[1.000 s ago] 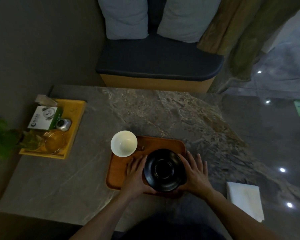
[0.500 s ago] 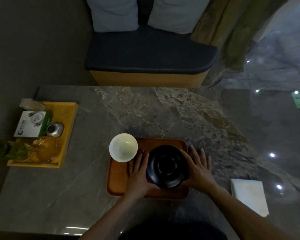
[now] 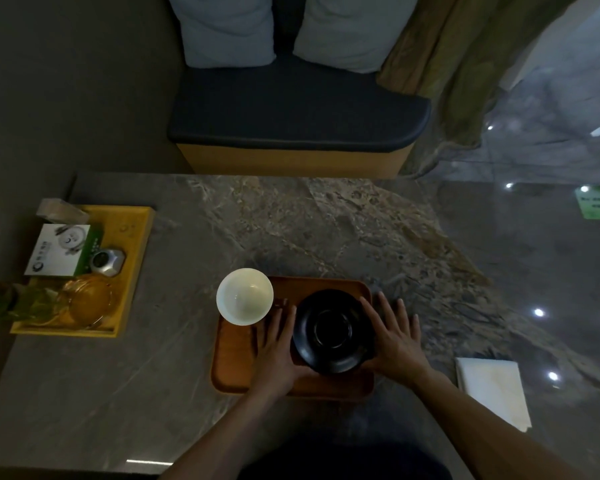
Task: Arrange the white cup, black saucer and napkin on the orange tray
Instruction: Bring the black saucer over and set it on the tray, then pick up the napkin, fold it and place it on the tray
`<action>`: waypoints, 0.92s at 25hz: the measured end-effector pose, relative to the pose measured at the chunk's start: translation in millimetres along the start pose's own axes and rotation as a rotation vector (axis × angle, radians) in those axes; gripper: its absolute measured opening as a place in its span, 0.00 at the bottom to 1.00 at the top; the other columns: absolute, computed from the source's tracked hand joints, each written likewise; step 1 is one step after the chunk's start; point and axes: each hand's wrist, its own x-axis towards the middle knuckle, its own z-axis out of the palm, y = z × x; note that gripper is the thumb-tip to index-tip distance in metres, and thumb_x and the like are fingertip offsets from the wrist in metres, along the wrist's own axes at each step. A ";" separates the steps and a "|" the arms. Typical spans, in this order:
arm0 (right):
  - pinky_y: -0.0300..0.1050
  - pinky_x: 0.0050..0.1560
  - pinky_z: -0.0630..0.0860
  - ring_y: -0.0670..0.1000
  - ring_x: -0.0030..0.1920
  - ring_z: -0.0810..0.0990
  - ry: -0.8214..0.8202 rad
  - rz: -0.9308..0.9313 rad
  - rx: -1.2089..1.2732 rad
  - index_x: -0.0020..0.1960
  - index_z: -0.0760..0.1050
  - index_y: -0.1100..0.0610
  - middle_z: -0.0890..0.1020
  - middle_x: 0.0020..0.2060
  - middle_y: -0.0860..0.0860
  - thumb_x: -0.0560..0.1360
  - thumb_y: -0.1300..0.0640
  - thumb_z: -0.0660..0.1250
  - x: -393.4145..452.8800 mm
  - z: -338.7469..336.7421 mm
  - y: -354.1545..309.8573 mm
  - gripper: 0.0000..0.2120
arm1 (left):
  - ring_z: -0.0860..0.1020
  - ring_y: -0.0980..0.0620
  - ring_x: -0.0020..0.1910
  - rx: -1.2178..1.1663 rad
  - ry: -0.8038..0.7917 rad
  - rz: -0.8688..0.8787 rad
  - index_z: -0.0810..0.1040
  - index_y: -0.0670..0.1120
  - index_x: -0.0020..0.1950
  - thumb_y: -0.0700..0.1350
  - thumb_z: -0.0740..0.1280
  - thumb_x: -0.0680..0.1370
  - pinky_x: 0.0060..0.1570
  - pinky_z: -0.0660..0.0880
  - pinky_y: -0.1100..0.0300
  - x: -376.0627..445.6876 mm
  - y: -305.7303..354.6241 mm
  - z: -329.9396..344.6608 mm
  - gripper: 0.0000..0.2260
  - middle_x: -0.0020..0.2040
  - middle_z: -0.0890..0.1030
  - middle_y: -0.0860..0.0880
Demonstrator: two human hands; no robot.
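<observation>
The black saucer [image 3: 333,330] lies on the right half of the orange tray [image 3: 234,362]. My left hand [image 3: 278,344] is flat against its left side, fingers straight. On the opposite rim my right hand [image 3: 394,336] presses in, reaching past the tray's right edge. Together the two hands clasp the saucer. The white cup [image 3: 245,296] stands upright and empty at the tray's far left corner, overhanging the rim. The folded white napkin [image 3: 492,389] lies on the table to the right, off the tray.
A yellow tray [image 3: 132,271] at the table's left holds a white and green box [image 3: 61,250], a small metal object [image 3: 107,262] and a glass dish [image 3: 85,301]. A cushioned bench [image 3: 291,109] stands beyond the marble table [image 3: 291,223]. The table's near edge is close to my body.
Both hands have slid the saucer a little farther onto the tray, away from its near edge. Cup and napkin stay put.
</observation>
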 end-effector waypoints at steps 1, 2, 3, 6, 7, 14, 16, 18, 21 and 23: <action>0.69 0.73 0.38 0.60 0.76 0.31 -0.001 0.009 0.001 0.72 0.27 0.32 0.37 0.79 0.47 0.58 0.26 0.66 -0.4 0.9 -1.4 0.58 | 0.35 0.57 0.76 0.004 0.014 0.003 0.37 0.63 0.75 0.66 0.72 0.64 0.73 0.39 0.48 -1.0 0.0 -0.5 0.53 0.77 0.37 0.62; 0.69 0.73 0.39 0.60 0.76 0.32 0.000 0.022 0.001 0.72 0.27 0.33 0.37 0.79 0.48 0.60 0.28 0.68 -1.6 2.3 -3.2 0.59 | 0.36 0.56 0.76 0.003 0.024 0.005 0.38 0.62 0.75 0.65 0.72 0.65 0.74 0.40 0.47 -2.0 0.6 -1.3 0.52 0.77 0.37 0.61; 0.68 0.73 0.39 0.60 0.76 0.33 0.002 0.039 0.007 0.72 0.27 0.33 0.37 0.79 0.48 0.61 0.29 0.69 -3.6 4.3 -4.9 0.59 | 0.38 0.54 0.76 -0.002 0.028 0.001 0.40 0.60 0.76 0.64 0.72 0.66 0.75 0.42 0.46 -3.1 1.3 -1.6 0.51 0.77 0.38 0.61; 0.66 0.73 0.41 0.60 0.77 0.35 0.022 0.094 0.048 0.74 0.29 0.36 0.38 0.79 0.49 0.63 0.27 0.68 -16.4 11.1 -9.7 0.57 | 0.39 0.52 0.77 -0.009 0.005 -0.046 0.44 0.56 0.78 0.60 0.74 0.68 0.75 0.42 0.44 -10.3 3.8 -1.1 0.49 0.79 0.41 0.56; 0.66 0.74 0.42 0.60 0.77 0.36 0.027 0.108 0.057 0.75 0.31 0.37 0.38 0.79 0.50 0.64 0.27 0.67 -22.2 13.8 -10.6 0.56 | 0.38 0.51 0.77 0.002 -0.004 -0.067 0.44 0.56 0.78 0.58 0.74 0.69 0.75 0.41 0.44 -14.6 3.6 0.2 0.49 0.79 0.41 0.55; 0.62 0.75 0.45 0.59 0.78 0.38 -0.019 0.061 -0.050 0.77 0.36 0.39 0.40 0.79 0.50 0.69 0.27 0.60 -69.8 25.5 11.3 0.47 | 0.45 0.48 0.77 0.143 -0.019 -0.155 0.54 0.55 0.77 0.65 0.62 0.75 0.75 0.48 0.46 -61.5 11.3 29.1 0.35 0.79 0.45 0.53; 0.61 0.76 0.45 0.58 0.78 0.39 -0.058 0.012 -0.084 0.78 0.43 0.40 0.42 0.80 0.50 0.72 0.28 0.57 -82.8 23.3 22.8 0.42 | 0.51 0.49 0.76 0.157 0.011 -0.129 0.60 0.56 0.75 0.65 0.61 0.75 0.74 0.53 0.50 -74.9 19.3 41.1 0.31 0.78 0.52 0.53; 0.60 0.76 0.47 0.56 0.79 0.42 -0.046 -0.039 -0.092 0.78 0.50 0.42 0.47 0.80 0.50 0.74 0.30 0.56 -96.6 20.2 35.1 0.37 | 0.57 0.52 0.73 0.126 0.028 -0.103 0.65 0.57 0.72 0.63 0.62 0.76 0.72 0.59 0.53 -85.8 30.3 51.1 0.26 0.75 0.58 0.56; 0.55 0.76 0.54 0.54 0.78 0.51 0.001 -0.111 -0.064 0.76 0.60 0.45 0.57 0.78 0.50 0.76 0.34 0.57 -119.4 9.3 56.6 0.31 | 0.66 0.56 0.67 0.046 0.025 0.003 0.72 0.56 0.66 0.58 0.66 0.76 0.66 0.65 0.60 -91.2 55.9 67.5 0.19 0.67 0.68 0.57; 0.52 0.74 0.59 0.52 0.76 0.57 0.044 -0.121 -0.059 0.74 0.64 0.46 0.64 0.75 0.49 0.77 0.37 0.58 -133.6 0.6 70.9 0.28 | 0.71 0.56 0.62 0.014 0.006 0.074 0.76 0.54 0.62 0.55 0.67 0.76 0.61 0.67 0.64 -89.8 76.8 77.8 0.15 0.61 0.73 0.57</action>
